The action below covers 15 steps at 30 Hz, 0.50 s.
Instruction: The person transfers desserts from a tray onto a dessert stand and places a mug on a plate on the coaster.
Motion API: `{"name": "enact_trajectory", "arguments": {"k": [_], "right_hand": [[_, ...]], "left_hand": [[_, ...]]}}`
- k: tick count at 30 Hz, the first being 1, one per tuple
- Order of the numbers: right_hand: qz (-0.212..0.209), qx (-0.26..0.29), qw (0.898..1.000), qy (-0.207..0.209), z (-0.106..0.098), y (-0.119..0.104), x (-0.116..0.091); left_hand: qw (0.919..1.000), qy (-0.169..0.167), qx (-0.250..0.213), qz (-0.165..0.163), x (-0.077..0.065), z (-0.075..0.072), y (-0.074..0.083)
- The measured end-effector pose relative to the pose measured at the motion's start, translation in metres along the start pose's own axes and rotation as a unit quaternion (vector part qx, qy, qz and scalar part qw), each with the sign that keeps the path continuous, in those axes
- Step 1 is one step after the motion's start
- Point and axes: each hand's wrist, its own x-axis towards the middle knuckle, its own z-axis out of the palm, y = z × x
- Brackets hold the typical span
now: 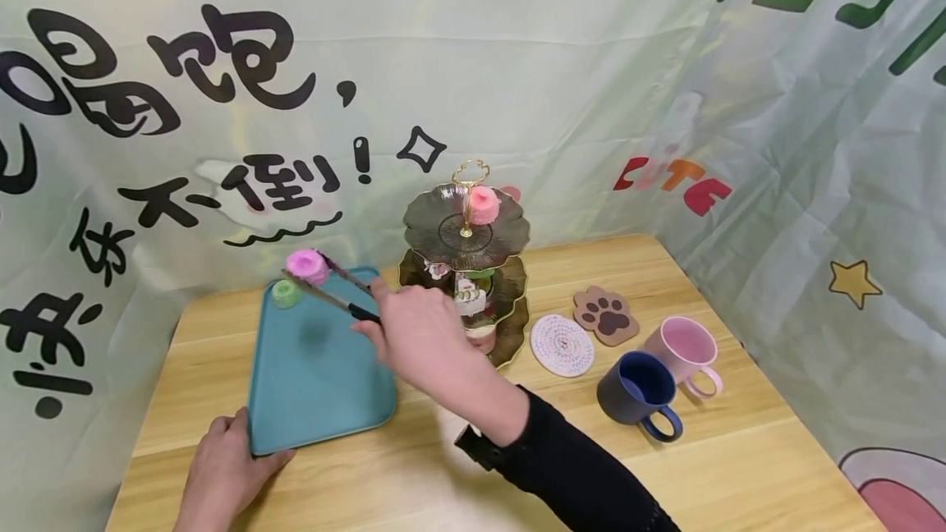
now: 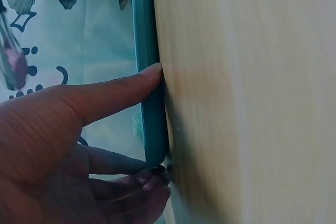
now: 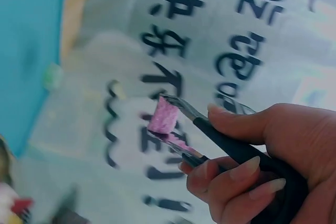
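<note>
My right hand [image 1: 432,343] grips a pair of tongs [image 3: 231,142] with black handles. Between the tong tips is a small purple-pink toy cake [image 1: 306,266], held in the air over the far left part of the blue-green tray [image 1: 318,388]. A light green cake [image 1: 286,294] sits in the tray's far left corner. My left hand [image 1: 225,466] holds the tray's near left corner, its thumb [image 2: 149,72] along one edge and its fingers round the other side. Right of the tray, partly behind my right hand, stands a tiered cake stand [image 1: 429,228] with a pink cake [image 1: 484,205] on top.
Several small cakes sit on the stand's lower tiers, partly hidden. To the right lie a round woven coaster [image 1: 562,345] and a paw-shaped coaster [image 1: 606,314]. Nearby stand a navy mug [image 1: 624,396] and a pink mug [image 1: 683,343]. Printed curtains [image 1: 576,89] back the wooden table [image 1: 473,466].
</note>
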Motion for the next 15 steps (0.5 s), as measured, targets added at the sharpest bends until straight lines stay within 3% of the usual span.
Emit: {"name": "enact_trajectory", "arguments": {"k": [9, 15], "right_hand": [[-0.006, 0.039, 0.997, 0.065, -0.052, 0.046, -0.031], [0.035, 0.043, 0.998, 0.034, -0.069, 0.075, -0.045]], "left_hand": [[1.0000, -0.004, -0.002, -0.004, 0.000, -0.001, 0.002], [0.9999, -0.012, 0.000, -0.010, 0.000, -0.002, 0.002]]}}
